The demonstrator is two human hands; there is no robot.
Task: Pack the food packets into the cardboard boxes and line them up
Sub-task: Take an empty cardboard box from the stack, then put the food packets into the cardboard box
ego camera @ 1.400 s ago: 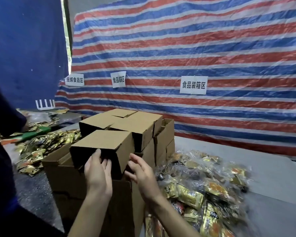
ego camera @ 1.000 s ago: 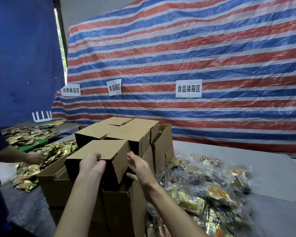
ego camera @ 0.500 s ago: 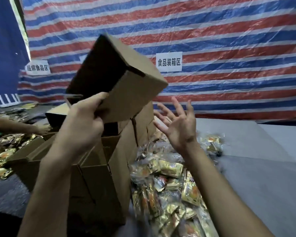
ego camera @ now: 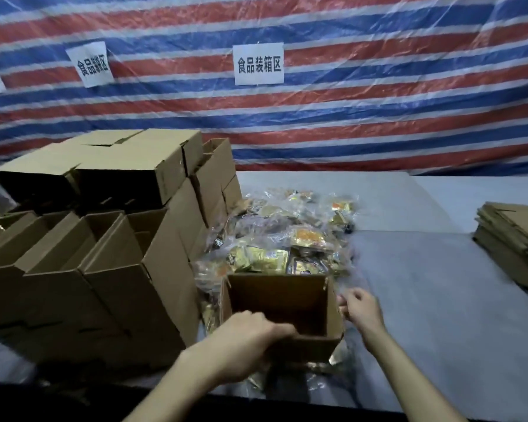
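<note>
Fingers (ego camera: 276, 328) of our left hand (ego camera: 244, 339) curl over the near wall of the open box (ego camera: 279, 300). Right hand (ego camera: 360, 309) is curled beside the box's right wall; we cannot tell if it grips. Risks: our elbow nudges the box stack (ego camera: 104, 239); the box tips on the slippery food packets (ego camera: 275, 239) it seems to sit on.

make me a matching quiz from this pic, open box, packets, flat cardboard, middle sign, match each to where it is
Things:
1. open cardboard box
2. food packets
3. flat cardboard stack
4. centre white sign

Places:
A. fixed on the striped tarp
B. heaped just behind the open box
C. at the right side of the table
D. nearest the person, its near rim gripped by the left hand

Pairs: 1-D, 2-B, 3-C, 4-A
</note>
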